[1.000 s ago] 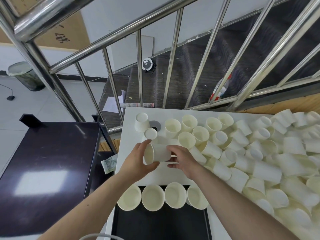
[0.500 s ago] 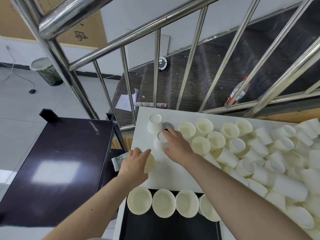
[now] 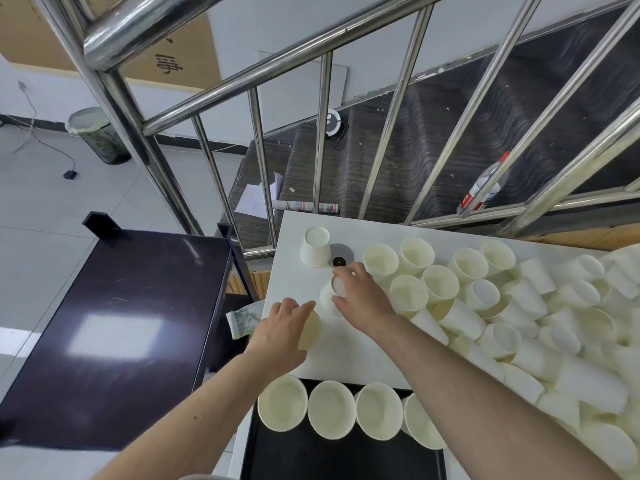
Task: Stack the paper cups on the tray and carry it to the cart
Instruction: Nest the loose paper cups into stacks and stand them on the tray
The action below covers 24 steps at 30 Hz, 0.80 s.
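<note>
On the white table below a steel stair railing, loose paper cups lie heaped across the right side, some upright, many tipped over. Right hand reaches forward, fingers closed around an upside-down cup near the table's left part; grip sits at the cup's raised base, likely so it can be lifted and turned in one move. Left hand holds a second cup on its side, open mouth facing right toward the other hand; probably kept ready as the receiving end of a stack, though the palm covers most of it and I cannot tell how many cups are nested there. Another upside-down cup stands apart at the far left corner beside a small grey disc with a dark centre. Black tray sits at the near edge, close to the body, with a row of four upright cups along its far rim, mouths up; rest of tray bare, so stacking looks barely begun. Dark cart stands just left of the table, top shelf bare, within easy carrying reach. Writing: a cardboard box at upper left bears one dark printed character, partly hidden by the rail, not legible. A clear bottle with a red-and-white label lies on the stairs behind; label text too small to read. Folded printed paper shows between cart and table.
</note>
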### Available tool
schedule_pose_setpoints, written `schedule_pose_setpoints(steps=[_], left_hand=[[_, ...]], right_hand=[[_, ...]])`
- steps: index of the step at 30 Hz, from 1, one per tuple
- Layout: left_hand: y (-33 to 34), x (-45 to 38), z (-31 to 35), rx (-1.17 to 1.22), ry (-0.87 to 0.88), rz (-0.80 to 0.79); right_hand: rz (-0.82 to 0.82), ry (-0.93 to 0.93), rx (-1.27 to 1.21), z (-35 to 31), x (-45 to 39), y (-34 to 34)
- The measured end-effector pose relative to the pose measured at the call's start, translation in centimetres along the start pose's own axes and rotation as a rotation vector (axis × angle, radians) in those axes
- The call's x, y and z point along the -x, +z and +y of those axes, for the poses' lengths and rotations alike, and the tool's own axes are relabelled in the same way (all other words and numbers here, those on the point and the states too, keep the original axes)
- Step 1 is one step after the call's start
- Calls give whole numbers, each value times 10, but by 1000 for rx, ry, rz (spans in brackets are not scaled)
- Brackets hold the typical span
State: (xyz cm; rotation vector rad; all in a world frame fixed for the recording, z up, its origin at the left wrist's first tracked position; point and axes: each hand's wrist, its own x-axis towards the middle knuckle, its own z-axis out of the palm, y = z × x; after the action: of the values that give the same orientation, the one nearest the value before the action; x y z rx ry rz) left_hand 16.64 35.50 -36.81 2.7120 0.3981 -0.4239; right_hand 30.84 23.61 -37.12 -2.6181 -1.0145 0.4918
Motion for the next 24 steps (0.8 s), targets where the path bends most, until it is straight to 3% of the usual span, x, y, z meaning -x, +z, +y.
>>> schedule_pose_setpoints(steps=[6,9,15,20,24], left_hand=[[2,-1,4,51,-8,9],[-2,-2,11,88,-20,95],[-9,-5,29,230,89,284],[-7,-3,45,337,166,363],[-5,-4,49,291,162,346]], right_hand=[[240,362,-680,18,20,-7],[203,532,-1102,19,35,-18],[101,602,-1400,18,55,-30],[8,613,-1466,18,68,-32],[227,405,-977,23,82,-22]])
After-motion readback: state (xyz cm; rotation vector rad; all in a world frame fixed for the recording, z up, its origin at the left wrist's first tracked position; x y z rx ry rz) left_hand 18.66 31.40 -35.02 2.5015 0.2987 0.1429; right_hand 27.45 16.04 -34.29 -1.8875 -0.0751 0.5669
